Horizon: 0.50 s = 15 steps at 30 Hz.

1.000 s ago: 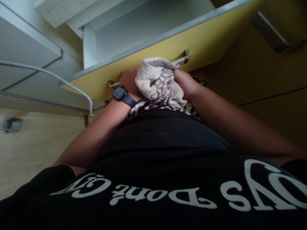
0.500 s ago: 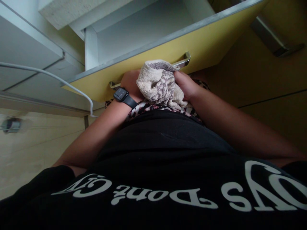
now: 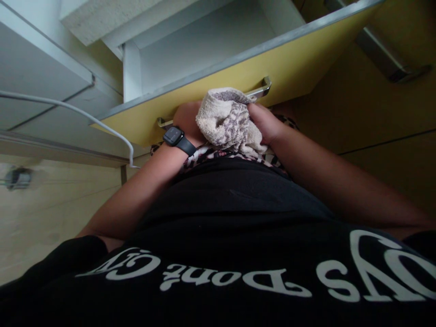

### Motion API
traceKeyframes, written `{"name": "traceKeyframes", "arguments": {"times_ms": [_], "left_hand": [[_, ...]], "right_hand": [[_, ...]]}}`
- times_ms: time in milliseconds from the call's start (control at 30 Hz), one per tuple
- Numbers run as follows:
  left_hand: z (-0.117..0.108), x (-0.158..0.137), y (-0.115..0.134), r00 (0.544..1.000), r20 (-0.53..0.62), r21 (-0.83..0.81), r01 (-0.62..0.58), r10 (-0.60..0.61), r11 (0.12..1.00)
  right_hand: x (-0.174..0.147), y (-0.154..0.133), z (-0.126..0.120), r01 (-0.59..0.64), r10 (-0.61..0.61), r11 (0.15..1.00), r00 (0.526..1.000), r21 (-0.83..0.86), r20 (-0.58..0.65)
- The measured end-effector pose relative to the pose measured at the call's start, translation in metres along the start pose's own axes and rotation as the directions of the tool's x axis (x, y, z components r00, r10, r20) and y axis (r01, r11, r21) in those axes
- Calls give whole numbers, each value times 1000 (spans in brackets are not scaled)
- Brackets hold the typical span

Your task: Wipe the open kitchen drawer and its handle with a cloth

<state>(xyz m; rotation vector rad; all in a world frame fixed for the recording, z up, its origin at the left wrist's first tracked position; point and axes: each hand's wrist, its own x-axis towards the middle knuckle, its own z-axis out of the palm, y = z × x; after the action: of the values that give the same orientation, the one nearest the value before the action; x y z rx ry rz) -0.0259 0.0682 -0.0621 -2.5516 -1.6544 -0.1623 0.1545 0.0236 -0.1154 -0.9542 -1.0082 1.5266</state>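
Note:
A crumpled beige towel (image 3: 223,120) with grey-brown patterning is bunched between my two hands, in front of my waist. My left hand (image 3: 188,117), with a black watch on its wrist, is at the towel's left side; its fingers are hidden behind the cloth. On the other side my right hand (image 3: 264,121) grips the towel's right edge, its fingers mostly covered. Just beyond the towel is the yellow front of a pulled-out drawer (image 3: 293,68), whose metal handle (image 3: 262,89) is partly covered by the cloth.
A pale stone-like slab edge (image 3: 102,27) juts out above the drawer at upper left. A white cable (image 3: 68,103) curves across the grey cabinet side. At right is another metal handle (image 3: 381,52) on a darker yellow panel. A floor drain (image 3: 18,178) lies at far left.
My hands and the towel keep almost the same pose. The whole view has shifted slightly.

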Motion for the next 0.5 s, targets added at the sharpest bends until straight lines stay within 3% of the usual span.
{"name": "traceKeyframes", "arguments": {"times_ms": [500], "left_hand": [[-10,-4,5,999,47,-23,-8,9,1000]], "right_hand": [[-5,-6,4,-20,19,998,1000,-57,-25]]}}
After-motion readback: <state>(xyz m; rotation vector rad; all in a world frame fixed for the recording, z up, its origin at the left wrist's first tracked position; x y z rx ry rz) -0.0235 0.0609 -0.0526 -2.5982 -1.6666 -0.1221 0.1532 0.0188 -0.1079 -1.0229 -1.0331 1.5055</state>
